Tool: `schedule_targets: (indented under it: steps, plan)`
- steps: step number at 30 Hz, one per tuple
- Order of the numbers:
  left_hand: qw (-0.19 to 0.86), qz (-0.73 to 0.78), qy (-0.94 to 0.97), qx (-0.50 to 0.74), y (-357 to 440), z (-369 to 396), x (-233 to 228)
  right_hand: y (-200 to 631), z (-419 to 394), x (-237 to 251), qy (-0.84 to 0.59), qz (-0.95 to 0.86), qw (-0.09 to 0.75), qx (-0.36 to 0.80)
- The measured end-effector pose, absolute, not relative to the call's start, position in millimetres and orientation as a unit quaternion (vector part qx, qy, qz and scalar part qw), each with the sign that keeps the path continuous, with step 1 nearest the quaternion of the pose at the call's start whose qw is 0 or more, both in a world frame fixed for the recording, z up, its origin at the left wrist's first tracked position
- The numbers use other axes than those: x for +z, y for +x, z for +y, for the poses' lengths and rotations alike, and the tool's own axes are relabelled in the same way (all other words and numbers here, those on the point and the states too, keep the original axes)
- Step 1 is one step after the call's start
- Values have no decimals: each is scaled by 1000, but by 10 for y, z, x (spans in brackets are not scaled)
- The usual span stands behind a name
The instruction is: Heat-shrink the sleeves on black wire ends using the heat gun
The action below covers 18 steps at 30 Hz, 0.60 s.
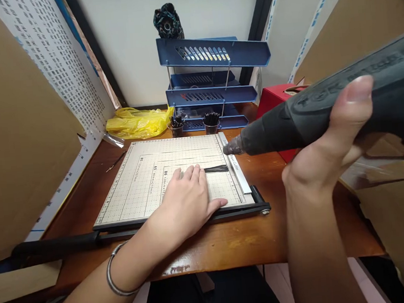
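Glue gun (325, 107) sits in your right hand (333, 154) — fingers wrapped round its body, nozzle over the cutter's edge. Left hand (187, 200) lies flat, fingers spread, pinning thin black sticks (216, 169) on the cutting board (130, 186). Sticks look light, flimsy — hold them near the ends, w/ gentle pressure.

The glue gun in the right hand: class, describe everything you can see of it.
The glue gun is dark grey, matte plastic by its look, with raised lettering on the body and a metal-looking nozzle tip. The right hand holds it above the desk, thumb on its side, nozzle pointing left toward the paper cutter. A red part shows at its rear.
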State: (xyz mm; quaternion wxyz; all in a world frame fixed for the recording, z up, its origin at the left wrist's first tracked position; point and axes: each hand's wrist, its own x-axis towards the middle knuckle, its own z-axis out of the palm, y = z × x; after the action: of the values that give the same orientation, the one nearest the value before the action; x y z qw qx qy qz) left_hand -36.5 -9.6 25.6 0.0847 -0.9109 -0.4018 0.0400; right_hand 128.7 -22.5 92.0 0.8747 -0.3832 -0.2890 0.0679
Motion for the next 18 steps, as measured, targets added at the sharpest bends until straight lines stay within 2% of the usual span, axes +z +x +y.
schedule_targets:
  steps: [3, 6, 10, 18]
  plan:
    - [90, -406, -909, 34, -359, -66, 253, 1334, -210, 859, -383, -346, 854, -63]
    - [91, -407, -909, 25, -356, -36, 256, 1385, -118, 762, -384, -334, 854, -106]
    - [91, -407, -909, 22, -355, -20, 257, 1443, -45, 661, -468, -352, 804, -102]
    - [93, -408, -908, 9, -363, -18, 241, 1474, -65, 566, -464, -397, 790, -55]
